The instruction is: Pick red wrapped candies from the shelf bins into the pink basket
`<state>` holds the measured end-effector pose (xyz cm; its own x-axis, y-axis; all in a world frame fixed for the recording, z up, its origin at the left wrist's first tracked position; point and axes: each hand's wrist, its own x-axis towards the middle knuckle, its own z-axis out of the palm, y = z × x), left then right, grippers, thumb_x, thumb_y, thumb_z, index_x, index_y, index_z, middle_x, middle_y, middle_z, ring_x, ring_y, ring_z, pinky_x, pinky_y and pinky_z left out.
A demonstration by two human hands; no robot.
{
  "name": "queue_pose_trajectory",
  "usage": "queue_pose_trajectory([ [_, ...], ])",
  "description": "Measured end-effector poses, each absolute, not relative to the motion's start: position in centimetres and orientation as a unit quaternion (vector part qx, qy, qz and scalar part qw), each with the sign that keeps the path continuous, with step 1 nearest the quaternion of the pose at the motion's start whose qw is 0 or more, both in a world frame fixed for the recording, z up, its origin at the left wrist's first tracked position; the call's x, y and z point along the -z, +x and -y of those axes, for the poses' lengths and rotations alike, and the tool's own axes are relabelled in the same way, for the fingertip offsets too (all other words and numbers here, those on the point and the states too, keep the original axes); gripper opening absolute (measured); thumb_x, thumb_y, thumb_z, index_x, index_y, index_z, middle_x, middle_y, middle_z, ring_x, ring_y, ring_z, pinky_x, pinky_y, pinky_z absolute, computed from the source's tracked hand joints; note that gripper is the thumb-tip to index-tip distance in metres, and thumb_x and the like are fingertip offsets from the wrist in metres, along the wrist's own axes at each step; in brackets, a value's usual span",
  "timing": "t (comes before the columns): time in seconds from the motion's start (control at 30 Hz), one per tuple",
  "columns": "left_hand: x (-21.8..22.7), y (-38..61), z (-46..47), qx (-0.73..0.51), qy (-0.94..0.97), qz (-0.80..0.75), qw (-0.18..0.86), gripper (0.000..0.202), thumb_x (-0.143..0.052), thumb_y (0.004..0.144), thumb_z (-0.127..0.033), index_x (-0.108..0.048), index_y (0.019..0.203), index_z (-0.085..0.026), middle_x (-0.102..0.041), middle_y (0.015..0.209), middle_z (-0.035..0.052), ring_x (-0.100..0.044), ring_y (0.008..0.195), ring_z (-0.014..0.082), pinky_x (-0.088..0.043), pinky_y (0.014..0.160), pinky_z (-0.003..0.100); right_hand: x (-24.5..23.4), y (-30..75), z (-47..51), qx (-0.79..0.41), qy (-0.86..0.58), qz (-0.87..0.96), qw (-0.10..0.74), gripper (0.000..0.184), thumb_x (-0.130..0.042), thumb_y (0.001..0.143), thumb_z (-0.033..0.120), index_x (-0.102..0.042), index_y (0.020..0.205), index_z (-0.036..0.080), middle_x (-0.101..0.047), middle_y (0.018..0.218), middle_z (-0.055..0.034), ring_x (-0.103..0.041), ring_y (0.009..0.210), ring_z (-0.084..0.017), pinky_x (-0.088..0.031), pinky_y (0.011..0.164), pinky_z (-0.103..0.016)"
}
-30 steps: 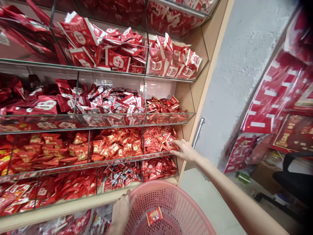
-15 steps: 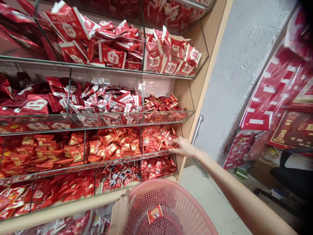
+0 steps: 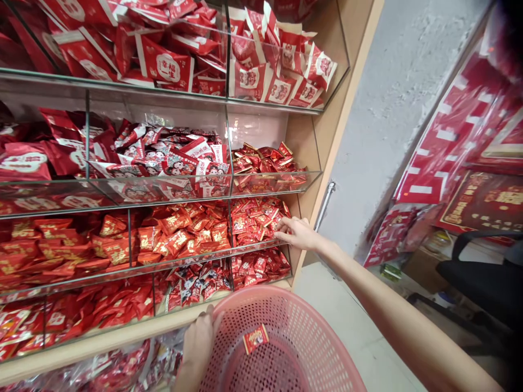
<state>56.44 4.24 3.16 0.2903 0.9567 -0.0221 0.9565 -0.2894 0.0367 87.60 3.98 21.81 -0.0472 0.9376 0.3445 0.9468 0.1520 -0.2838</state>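
My left hand is closed on the left rim of a pink perforated plastic basket. One small red-and-gold candy packet lies inside the basket. To the upper right, my right hand reaches over the glass lip of a shelf compartment. Its fingers are a little apart and bent, their tips close to the heap of small red candy packets there. No packet shows clearly between them.
Glass-divided shelves hold larger red-and-white bags, patterned packets and orange-red packets. A wooden side panel ends the shelving on the right. Beyond it are a grey wall and a black chair.
The view has shifted, so the shelves sit slightly higher and further left. My right hand stays at the same compartment, its fingers more bent. My left hand still grips the basket.
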Motion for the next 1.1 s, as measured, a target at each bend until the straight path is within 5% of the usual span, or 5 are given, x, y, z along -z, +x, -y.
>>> queue_pose_trajectory([
  [0.33,-2.8,56.4,-4.3,-0.012,0.801,-0.598,0.026,0.047,-0.021,0.091,-0.043,-0.048,0.117,-0.014,-0.069,0.083,0.0133,-0.067,0.078,0.0250,-0.048,0.060,0.029,-22.2,86.5,-1.3,0.020,-0.631,0.701,0.332,0.035,-0.058,0.078,0.049,-0.057,0.100,0.021,-0.065,0.091,-0.0037,-0.054,0.082,-0.019,-0.036,0.076,-0.033],
  [0.47,-2.7,56.5,-4.3,-0.009,0.800,-0.600,0.030,0.047,-0.020,0.091,-0.044,-0.047,0.117,-0.014,-0.069,0.083,0.0131,-0.067,0.079,0.0253,-0.049,0.062,0.030,-18.8,83.4,2.0,-0.039,-0.571,0.724,0.384,0.039,-0.056,0.080,0.047,-0.053,0.110,0.023,-0.061,0.096,-0.0039,-0.052,0.090,-0.019,-0.038,0.081,-0.033],
  [0.77,-2.2,56.5,-4.4,-0.013,0.798,-0.602,0.034,0.046,-0.024,0.091,-0.043,-0.048,0.118,-0.015,-0.069,0.084,0.0132,-0.067,0.077,0.0232,-0.048,0.062,0.028,-0.7,77.8,1.7,-0.166,-0.603,0.759,0.180,0.036,-0.064,0.075,0.043,-0.057,0.103,0.023,-0.062,0.096,-0.0019,-0.050,0.093,-0.020,-0.034,0.080,-0.033],
  [1.1,-2.3,56.7,-4.3,-0.009,0.802,-0.597,0.012,0.047,-0.023,0.091,-0.041,-0.048,0.119,-0.013,-0.069,0.084,0.0131,-0.068,0.075,0.0258,-0.049,0.058,0.032,4.1,77.7,2.4,-0.084,-0.606,0.779,0.141,0.033,-0.060,0.081,0.037,-0.052,0.110,0.024,-0.059,0.104,-0.0029,-0.048,0.099,-0.020,-0.033,0.084,-0.034],
])
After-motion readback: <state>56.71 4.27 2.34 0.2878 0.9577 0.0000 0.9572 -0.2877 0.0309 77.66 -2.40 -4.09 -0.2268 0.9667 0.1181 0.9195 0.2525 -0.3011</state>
